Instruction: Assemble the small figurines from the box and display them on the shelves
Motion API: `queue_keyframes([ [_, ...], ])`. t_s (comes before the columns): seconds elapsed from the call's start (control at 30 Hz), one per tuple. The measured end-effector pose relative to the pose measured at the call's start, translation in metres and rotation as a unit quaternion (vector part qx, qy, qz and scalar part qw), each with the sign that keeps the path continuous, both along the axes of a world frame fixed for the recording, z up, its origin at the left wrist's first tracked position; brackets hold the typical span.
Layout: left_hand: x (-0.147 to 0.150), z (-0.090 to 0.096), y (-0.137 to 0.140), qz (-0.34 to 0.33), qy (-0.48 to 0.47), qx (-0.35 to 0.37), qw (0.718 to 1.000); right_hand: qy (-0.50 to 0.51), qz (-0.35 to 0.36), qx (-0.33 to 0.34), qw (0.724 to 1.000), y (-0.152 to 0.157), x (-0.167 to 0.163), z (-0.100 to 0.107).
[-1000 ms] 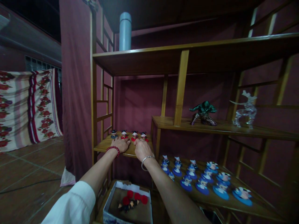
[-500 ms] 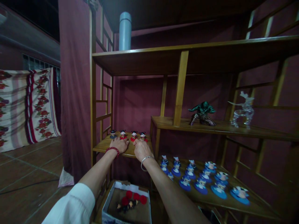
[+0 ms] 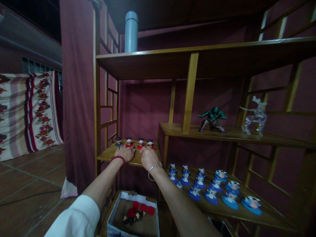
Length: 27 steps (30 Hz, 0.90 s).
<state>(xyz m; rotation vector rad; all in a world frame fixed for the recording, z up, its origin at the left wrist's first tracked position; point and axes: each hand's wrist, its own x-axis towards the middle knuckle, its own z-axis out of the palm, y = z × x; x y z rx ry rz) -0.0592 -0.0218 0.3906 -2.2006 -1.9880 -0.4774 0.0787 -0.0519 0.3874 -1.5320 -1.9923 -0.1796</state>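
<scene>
On the small wooden shelf, several big-headed figurines stand in a row. At the left end is a dark-based figurine (image 3: 118,141), then a red-based figurine (image 3: 129,142). My left hand (image 3: 125,153) lies flat in front of these two, fingers spread and holding nothing. Curled closed, my right hand (image 3: 149,158) has its fingertips at the red base of the third figurine (image 3: 141,143). Another red-based figurine (image 3: 150,143) stands just beyond its knuckles. The fingers partly hide the bases, and the exact grip is hard to see.
Below, an open box (image 3: 114,210) holds red discs (image 3: 135,205) and dark figurines (image 3: 137,216). Several blue-based figurines (image 3: 211,195) fill the lower right shelf. A green figure (image 3: 213,120) and a clear deer-like ornament (image 3: 255,117) stand above. A pale blue bottle (image 3: 131,33) occupies the upper shelf.
The whole view has shifted very slightly. Both hands and the figurines keep the same places relative to each other.
</scene>
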Motion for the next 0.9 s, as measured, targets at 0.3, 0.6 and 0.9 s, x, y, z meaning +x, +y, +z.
queue_keyframes([
  [0.3, 0.0004, 0.0012, -0.0012, 0.004, -0.003, -0.007, 1.0, 0.001, -0.003, -0.009, 1.0, -0.0022, -0.0001, 0.0019],
  [0.6, -0.0007, -0.0014, 0.001, 0.002, 0.004, 0.001, 1.0, 0.006, -0.003, -0.003, 1.0, 0.0012, 0.0011, -0.0006],
  [0.9, -0.0017, -0.0006, -0.0025, -0.004, -0.009, -0.001, 1.0, 0.021, -0.021, -0.007, 1.0, -0.0019, 0.0009, 0.0011],
])
